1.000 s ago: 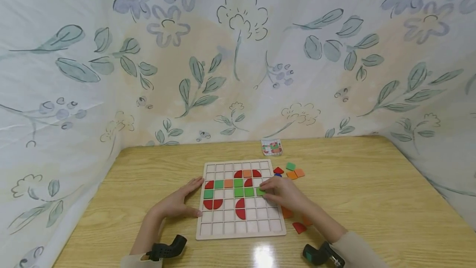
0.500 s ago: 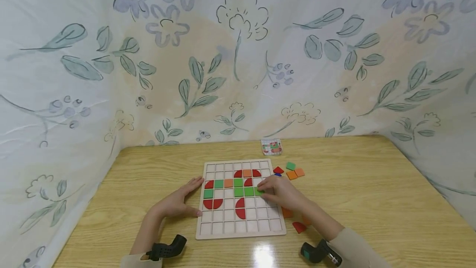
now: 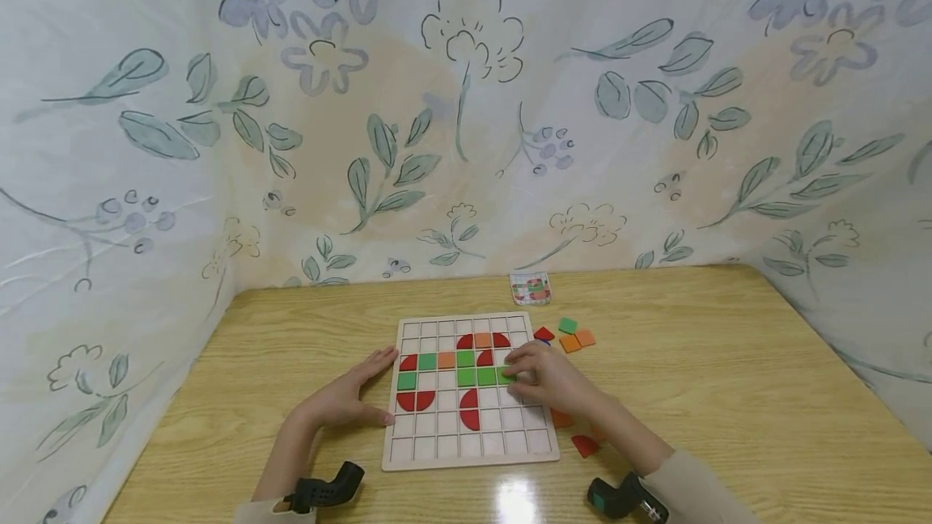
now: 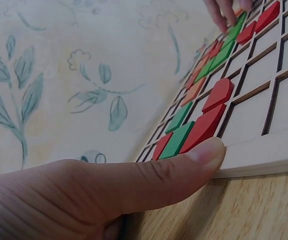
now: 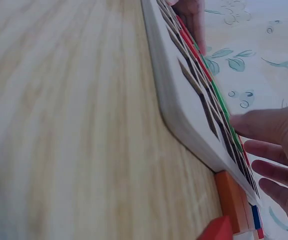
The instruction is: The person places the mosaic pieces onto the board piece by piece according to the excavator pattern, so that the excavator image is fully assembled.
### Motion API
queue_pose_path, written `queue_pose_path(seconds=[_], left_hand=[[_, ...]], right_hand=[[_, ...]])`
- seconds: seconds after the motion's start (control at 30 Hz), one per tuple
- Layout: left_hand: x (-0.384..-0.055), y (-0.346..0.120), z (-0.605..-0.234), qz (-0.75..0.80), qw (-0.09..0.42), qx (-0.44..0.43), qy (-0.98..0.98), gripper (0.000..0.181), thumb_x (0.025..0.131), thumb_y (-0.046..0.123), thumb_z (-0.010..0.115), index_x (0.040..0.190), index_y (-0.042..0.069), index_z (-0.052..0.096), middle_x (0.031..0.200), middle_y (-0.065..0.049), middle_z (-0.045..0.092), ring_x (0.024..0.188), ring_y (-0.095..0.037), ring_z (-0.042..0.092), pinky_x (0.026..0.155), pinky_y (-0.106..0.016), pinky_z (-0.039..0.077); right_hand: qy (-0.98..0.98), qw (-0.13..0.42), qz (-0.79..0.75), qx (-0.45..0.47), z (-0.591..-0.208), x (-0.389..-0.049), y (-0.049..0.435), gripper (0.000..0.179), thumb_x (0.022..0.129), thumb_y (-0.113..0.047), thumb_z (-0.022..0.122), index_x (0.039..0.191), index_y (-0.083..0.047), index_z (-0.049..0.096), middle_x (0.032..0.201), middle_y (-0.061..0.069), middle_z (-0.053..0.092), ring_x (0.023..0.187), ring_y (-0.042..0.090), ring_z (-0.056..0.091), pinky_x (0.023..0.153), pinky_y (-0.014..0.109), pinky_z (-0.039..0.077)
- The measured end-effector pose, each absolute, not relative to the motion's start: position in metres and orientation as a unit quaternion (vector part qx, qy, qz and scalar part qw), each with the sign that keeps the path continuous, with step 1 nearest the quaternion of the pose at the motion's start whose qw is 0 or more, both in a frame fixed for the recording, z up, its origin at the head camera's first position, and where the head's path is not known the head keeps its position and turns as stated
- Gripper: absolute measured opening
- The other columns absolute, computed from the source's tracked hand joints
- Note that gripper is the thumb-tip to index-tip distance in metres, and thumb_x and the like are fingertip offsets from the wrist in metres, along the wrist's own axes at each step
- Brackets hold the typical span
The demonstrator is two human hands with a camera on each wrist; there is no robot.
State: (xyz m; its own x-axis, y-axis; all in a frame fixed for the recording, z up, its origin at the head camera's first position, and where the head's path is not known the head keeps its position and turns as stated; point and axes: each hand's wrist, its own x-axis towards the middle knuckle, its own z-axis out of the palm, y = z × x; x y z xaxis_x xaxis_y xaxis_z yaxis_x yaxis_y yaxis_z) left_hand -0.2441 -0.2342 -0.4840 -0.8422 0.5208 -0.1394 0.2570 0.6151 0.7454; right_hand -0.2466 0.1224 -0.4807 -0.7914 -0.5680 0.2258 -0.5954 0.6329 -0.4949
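Note:
A pale wooden grid board [image 3: 437, 458] lies on the table, with red quarter-circles, green squares and orange squares in some of its cells. My left hand [image 3: 338, 396] is spread at the board's left edge; in the left wrist view its thumb [image 4: 184, 160] rests on the rim. Over the board's right side is my right hand [image 3: 551, 378], fingertips at a light green square tile [image 3: 504, 376] that lies in the row beside two other green tiles. The fingers partly cover this tile. In the right wrist view the thumb [image 5: 256, 124] and fingers stand apart.
Right of the board lie loose pieces: a green square [image 3: 568, 325], orange squares [image 3: 571, 343], red pieces [image 3: 585, 445] and a mostly hidden blue one. A small printed pattern card [image 3: 531, 289] lies at the back. A floral cloth [image 3: 466, 120] hangs behind the wooden table [image 3: 692, 362].
The green tile has shifted left into line with the other green tiles, my right hand moving slightly with it. My right thumb has since parted from the fingers. My left hand stays put.

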Motion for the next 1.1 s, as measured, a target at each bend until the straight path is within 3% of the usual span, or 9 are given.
queue_pose_path(seconds=[0.43,0.63,0.77,1.0,1.1], left_hand=[[-0.243,-0.235,-0.483,0.385,0.171,0.224,0.879,0.098,0.07,0.034,0.079,0.147,0.012,0.023,0.154,-0.012,0.012,0.14,-0.038,0.002,0.107,-0.062,0.01],[-0.243,-0.236,-0.482,0.383,0.171,0.225,0.88,0.097,0.071,0.034,0.078,0.148,0.012,0.023,0.154,-0.013,0.013,0.14,-0.039,0.002,0.106,-0.063,0.011],[-0.242,-0.236,-0.482,0.382,0.172,0.225,0.88,0.097,0.071,0.034,0.078,0.148,0.012,0.023,0.154,-0.013,0.013,0.14,-0.039,0.003,0.106,-0.063,0.011],[-0.242,-0.235,-0.483,0.383,0.172,0.227,0.879,0.097,0.071,0.035,0.078,0.147,0.012,0.023,0.154,-0.013,0.013,0.14,-0.039,0.003,0.106,-0.063,0.011],[-0.242,-0.235,-0.483,0.381,0.17,0.228,0.88,0.097,0.071,0.035,0.078,0.147,0.012,0.023,0.154,-0.012,0.013,0.14,-0.039,0.004,0.106,-0.063,0.012]], right_hand=[[-0.882,0.034,0.408,0.234,-0.486,-0.257,0.151,0.025,0.082,-0.018,0.071,0.106,-0.013,0.068,0.106,-0.004,0.065,0.106,0.02,0.057,0.094,0.047,0.044],[-0.889,0.087,0.42,0.163,-0.492,-0.267,0.164,0.024,0.08,-0.015,0.073,0.103,-0.011,0.07,0.101,0.002,0.068,0.092,0.02,0.06,0.081,0.039,0.05],[-0.89,0.104,0.431,0.105,-0.496,-0.273,0.171,0.028,0.08,-0.014,0.072,0.107,-0.008,0.068,0.103,0.008,0.067,0.092,0.023,0.062,0.081,0.039,0.051],[-0.884,0.084,0.455,0.058,-0.491,-0.284,0.182,0.031,0.084,-0.011,0.067,0.113,-0.003,0.064,0.114,0.018,0.059,0.102,0.036,0.06,0.088,0.046,0.048],[-0.883,0.078,0.46,0.061,-0.488,-0.287,0.186,0.03,0.084,-0.01,0.066,0.112,-0.001,0.064,0.114,0.021,0.059,0.101,0.037,0.062,0.081,0.042,0.053]])
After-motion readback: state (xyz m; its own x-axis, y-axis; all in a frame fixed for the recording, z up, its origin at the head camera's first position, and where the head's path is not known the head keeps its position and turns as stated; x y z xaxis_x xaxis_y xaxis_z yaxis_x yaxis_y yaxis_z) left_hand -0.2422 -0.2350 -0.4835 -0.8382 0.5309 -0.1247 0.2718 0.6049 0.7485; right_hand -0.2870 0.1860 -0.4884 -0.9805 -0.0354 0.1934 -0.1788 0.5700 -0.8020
